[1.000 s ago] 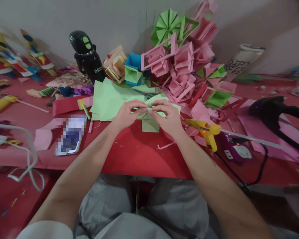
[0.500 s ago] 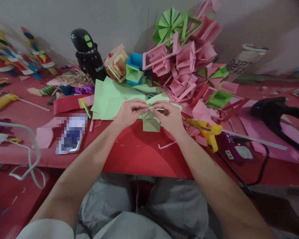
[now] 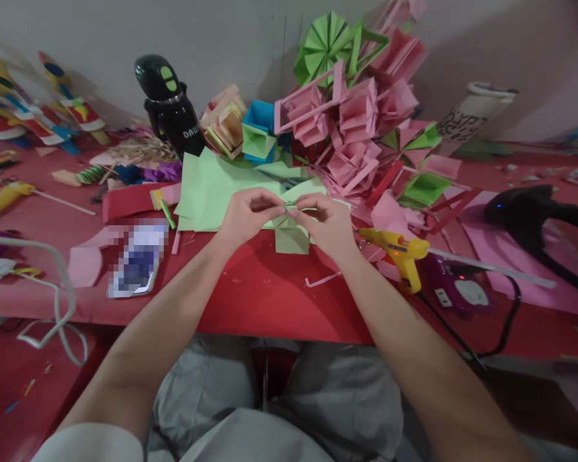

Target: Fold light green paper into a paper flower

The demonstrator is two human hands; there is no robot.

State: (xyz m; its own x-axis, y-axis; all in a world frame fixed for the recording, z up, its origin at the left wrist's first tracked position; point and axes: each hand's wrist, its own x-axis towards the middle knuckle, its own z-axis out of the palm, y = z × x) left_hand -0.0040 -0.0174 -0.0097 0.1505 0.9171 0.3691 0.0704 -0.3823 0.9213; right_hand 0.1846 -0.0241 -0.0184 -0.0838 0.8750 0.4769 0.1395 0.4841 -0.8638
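Between the fingertips of both hands is a small folded strip of green paper (image 3: 289, 205), partly covered by the fingers. My left hand (image 3: 250, 217) pinches its left end, thumb against forefinger. From the other side my right hand (image 3: 328, 224) pinches the right end, and the two thumbs almost meet. Just below the fingers lies a creased light-green paper piece (image 3: 292, 240). Behind the hands spread larger light-green sheets (image 3: 212, 192), with dark-handled scissors (image 3: 284, 179) resting on them.
A yellow glue gun (image 3: 397, 249) lies right of my right hand, near a purple power socket (image 3: 455, 285). Pink and green folded-paper shapes (image 3: 359, 112) pile up behind. At the left are a phone (image 3: 139, 260) and a black bottle (image 3: 173, 109).
Both hands stay nearly in place. The fingers and thumbs have shifted slightly on the paper, and more of the green strip shows between them.
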